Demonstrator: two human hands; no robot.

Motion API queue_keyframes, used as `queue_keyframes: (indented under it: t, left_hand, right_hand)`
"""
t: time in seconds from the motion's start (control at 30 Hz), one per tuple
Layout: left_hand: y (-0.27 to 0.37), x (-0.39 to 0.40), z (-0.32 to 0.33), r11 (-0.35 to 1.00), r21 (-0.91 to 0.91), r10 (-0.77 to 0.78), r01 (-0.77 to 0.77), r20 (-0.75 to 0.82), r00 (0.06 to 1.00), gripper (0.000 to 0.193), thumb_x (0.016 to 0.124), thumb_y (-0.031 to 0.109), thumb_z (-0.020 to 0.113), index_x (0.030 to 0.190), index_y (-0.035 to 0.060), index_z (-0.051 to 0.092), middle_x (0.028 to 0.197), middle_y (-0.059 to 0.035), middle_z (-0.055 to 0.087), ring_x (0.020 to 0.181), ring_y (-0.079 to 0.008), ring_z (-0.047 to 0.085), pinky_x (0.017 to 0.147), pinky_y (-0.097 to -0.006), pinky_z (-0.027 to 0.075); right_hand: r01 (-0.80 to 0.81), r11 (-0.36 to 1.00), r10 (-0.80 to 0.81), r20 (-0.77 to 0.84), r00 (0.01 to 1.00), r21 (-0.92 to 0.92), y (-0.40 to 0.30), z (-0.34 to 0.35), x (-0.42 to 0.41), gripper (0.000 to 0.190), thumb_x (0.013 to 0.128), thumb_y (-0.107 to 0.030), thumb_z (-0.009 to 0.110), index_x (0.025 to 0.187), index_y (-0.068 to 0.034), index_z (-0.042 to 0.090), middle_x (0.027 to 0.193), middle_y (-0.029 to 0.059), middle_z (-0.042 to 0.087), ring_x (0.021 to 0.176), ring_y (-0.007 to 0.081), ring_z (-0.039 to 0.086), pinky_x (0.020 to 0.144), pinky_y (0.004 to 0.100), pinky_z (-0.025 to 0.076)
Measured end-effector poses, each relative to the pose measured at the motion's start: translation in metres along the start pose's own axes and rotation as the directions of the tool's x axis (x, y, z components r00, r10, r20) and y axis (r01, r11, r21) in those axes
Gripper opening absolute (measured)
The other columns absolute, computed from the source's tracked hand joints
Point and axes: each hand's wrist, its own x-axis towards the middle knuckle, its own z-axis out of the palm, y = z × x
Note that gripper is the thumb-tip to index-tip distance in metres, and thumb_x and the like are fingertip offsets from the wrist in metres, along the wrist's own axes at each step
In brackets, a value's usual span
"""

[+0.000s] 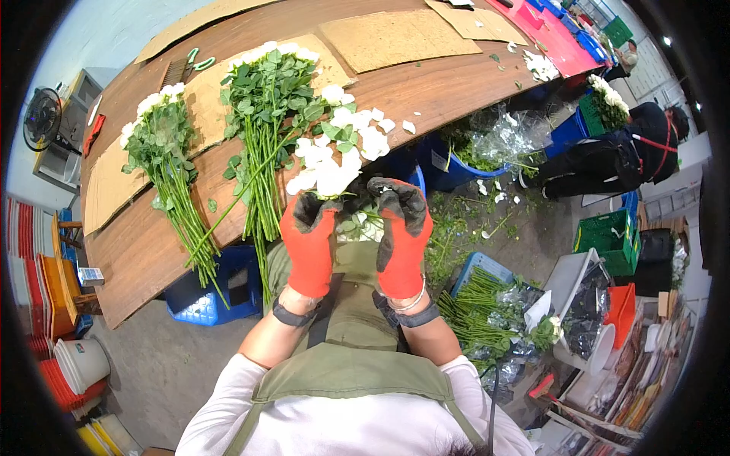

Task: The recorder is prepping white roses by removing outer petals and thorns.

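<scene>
My left hand, in a red glove with dark palm coating, is closed at the green base of a white rose. The bloom faces away from me, at the table's near edge. My right hand, gloved alike, is raised beside it with fingers curled. A tiny white scrap shows at its fingertips; whether it is gripped is unclear. Loose white petals lie on the wooden table just beyond. To the left lie a large bunch of white roses and a smaller bunch, stems towards me.
Cardboard sheets and green-handled scissors lie on the table. Below its edge stand a blue bucket and a blue stool. Cut stems are heaped at my right. A person bends over farther right. Trimmings litter the floor.
</scene>
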Motion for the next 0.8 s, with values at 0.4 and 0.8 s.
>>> queue_keyframes:
  t: [0.4,0.8]
  left_hand:
    - [0.037,-0.007,0.008,0.990,0.017,0.135,-0.143,0.219,0.966,0.031,0.086,-0.003,0.072,0.116,-0.0002,0.066,0.101,-0.0034,0.069,0.092,-0.0097,0.062,0.084,-0.0282,0.051]
    - [0.026,-0.007,0.008,0.986,0.048,0.150,-0.161,0.182,0.972,0.032,0.083,-0.004,0.073,0.114,0.0005,0.066,0.101,-0.0034,0.067,0.094,-0.0109,0.061,0.088,-0.0290,0.050]
  right_hand:
    - [0.269,0.874,-0.134,0.331,0.934,-0.404,-0.023,-0.002,0.022,0.047,0.079,0.000,0.080,0.124,-0.008,0.072,0.133,0.0131,0.066,0.130,0.0306,0.059,0.111,0.0431,0.046]
    - [0.181,0.974,-0.165,0.126,0.978,-0.136,-0.017,-0.003,0.012,0.052,0.081,0.004,0.077,0.131,-0.005,0.067,0.137,0.0120,0.064,0.128,0.0265,0.060,0.111,0.0402,0.047]
